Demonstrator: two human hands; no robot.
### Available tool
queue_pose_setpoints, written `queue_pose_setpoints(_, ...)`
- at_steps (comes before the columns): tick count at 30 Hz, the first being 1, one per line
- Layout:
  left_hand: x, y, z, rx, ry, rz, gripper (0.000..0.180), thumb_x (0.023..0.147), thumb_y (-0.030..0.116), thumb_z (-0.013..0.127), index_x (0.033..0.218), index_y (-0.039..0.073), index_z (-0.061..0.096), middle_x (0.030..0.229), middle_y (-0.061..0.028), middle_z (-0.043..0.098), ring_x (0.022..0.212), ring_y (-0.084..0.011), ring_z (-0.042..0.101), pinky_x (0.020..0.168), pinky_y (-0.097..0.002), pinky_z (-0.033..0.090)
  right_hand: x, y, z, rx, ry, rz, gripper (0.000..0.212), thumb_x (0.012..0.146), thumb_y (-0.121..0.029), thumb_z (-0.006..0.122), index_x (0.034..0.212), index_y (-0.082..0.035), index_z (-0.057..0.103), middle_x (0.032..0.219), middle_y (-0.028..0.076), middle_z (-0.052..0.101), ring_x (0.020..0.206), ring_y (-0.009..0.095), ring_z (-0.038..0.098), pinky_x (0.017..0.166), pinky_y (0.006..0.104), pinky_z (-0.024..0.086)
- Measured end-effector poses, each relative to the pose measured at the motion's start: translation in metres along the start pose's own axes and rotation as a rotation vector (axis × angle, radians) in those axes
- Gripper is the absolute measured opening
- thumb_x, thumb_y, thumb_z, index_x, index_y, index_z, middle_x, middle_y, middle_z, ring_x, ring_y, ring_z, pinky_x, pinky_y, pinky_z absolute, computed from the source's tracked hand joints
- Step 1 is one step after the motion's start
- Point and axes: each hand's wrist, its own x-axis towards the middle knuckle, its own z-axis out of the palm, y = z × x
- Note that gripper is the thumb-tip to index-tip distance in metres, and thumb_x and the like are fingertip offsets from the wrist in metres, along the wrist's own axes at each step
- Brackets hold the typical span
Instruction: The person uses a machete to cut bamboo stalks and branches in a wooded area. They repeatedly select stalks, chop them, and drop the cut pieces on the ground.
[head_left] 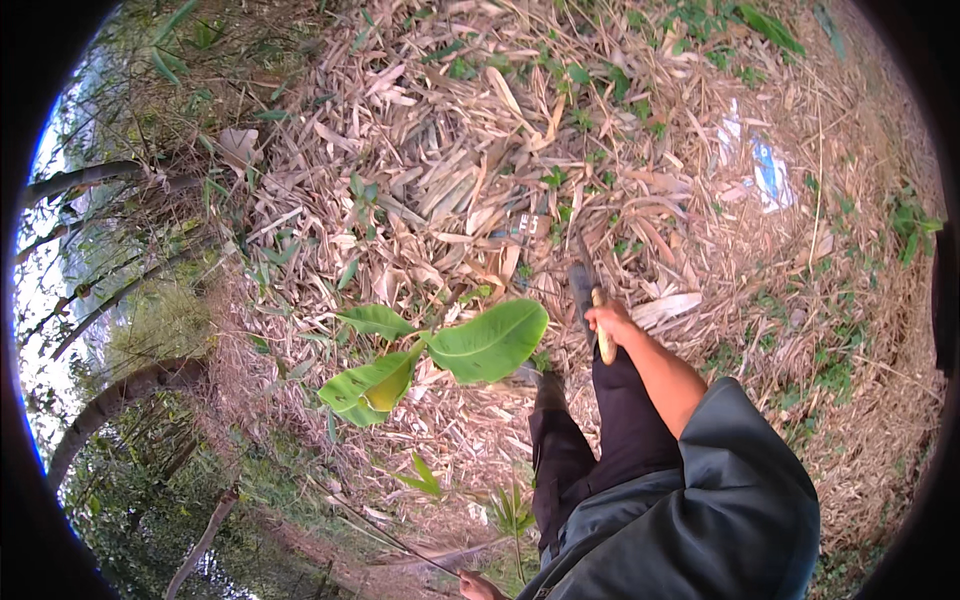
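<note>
My right hand (612,324) is closed round the pale wooden handle of a knife (606,345). Its narrow dark blade points away from me over the dry leaves, and its exact shape is hard to make out. Low in the view, my left hand (481,587) is partly cut off by the lower edge. Its fingers are closed at the end of a thin dark stick (405,548), which slants up and to the left. Just left of my legs, a young banana plant (487,341) spreads broad green leaves, apart from both hands.
Dry fallen leaves (430,170) cover the ground. A blue and white plastic scrap (770,175) lies at the far right. Curved trunks (125,395) and brush rise along the left. Small green plants (512,512) grow near my feet and left hand. My dark boot (582,290) stands beside the knife.
</note>
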Motion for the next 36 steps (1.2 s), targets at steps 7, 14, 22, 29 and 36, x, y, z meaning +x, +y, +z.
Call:
queue_pose_setpoints(7, -0.048, -0.003, -0.007, 0.049, -0.394, 0.122, 0.052, 0.096, 0.045, 0.052, 0.108, -0.004, 0.066, 0.091, -0.0212, 0.069, 0.080, -0.0308, 0.062, 0.073, -0.0428, 0.049, -0.150, -0.035, -0.009, -1.219, 0.057, -0.101, 0.042, 0.067, -0.030, 0.073, 0.095, 0.001, 0.072, 0.100, 0.021, 0.070, 0.095, 0.033, 0.069, 0.083, 0.0394, 0.054)
queue_pose_setpoints(14, 0.042, -0.082, -0.029, -0.398, -0.242, -0.085, 0.028, 0.088, 0.024, 0.054, 0.077, -0.002, 0.052, 0.065, -0.0112, 0.052, 0.058, -0.0202, 0.047, 0.055, -0.0389, 0.040, -0.289, -0.011, -0.064, -1.474, 0.147, -0.073, 0.045, 0.070, -0.030, 0.075, 0.101, 0.003, 0.070, 0.105, 0.022, 0.069, 0.100, 0.033, 0.067, 0.086, 0.0396, 0.053)
queue_pose_setpoints(22, 0.110, -0.305, -0.082, -0.267, 0.234, -0.270, 0.035, 0.091, 0.023, 0.054, 0.112, -0.004, 0.064, 0.103, -0.0254, 0.066, 0.092, -0.0415, 0.062, 0.082, -0.0471, 0.046, -0.399, 0.078, -0.068, -0.508, 0.421, -0.135, 0.020, 0.076, -0.010, 0.070, 0.082, 0.008, 0.065, 0.072, 0.015, 0.064, 0.050, 0.022, 0.059, 0.051, 0.0367, 0.049)
queue_pose_setpoints(29, 0.130, -0.481, -0.166, -0.346, 0.455, -0.724, 0.038, 0.092, 0.027, 0.059, 0.118, 0.000, 0.062, 0.108, -0.0233, 0.066, 0.100, -0.0396, 0.061, 0.084, -0.0485, 0.048, -0.421, 0.142, -0.023, -0.467, 0.425, -0.156, 0.015, 0.077, -0.006, 0.066, 0.084, 0.007, 0.062, 0.064, 0.011, 0.059, 0.049, 0.021, 0.058, 0.048, 0.0351, 0.047)
queue_pose_setpoints(36, 0.093, -0.589, -0.081, -1.288, 0.273, -1.276, 0.059, 0.090, 0.036, 0.055, 0.137, 0.001, 0.046, 0.141, -0.0205, 0.046, 0.121, -0.0363, 0.051, 0.104, -0.0505, 0.041, -0.481, 0.182, 0.048, -0.708, 0.234, -0.247, 0.018, 0.075, -0.010, 0.071, 0.081, 0.006, 0.065, 0.064, 0.011, 0.063, 0.054, 0.020, 0.062, 0.053, 0.0365, 0.047)
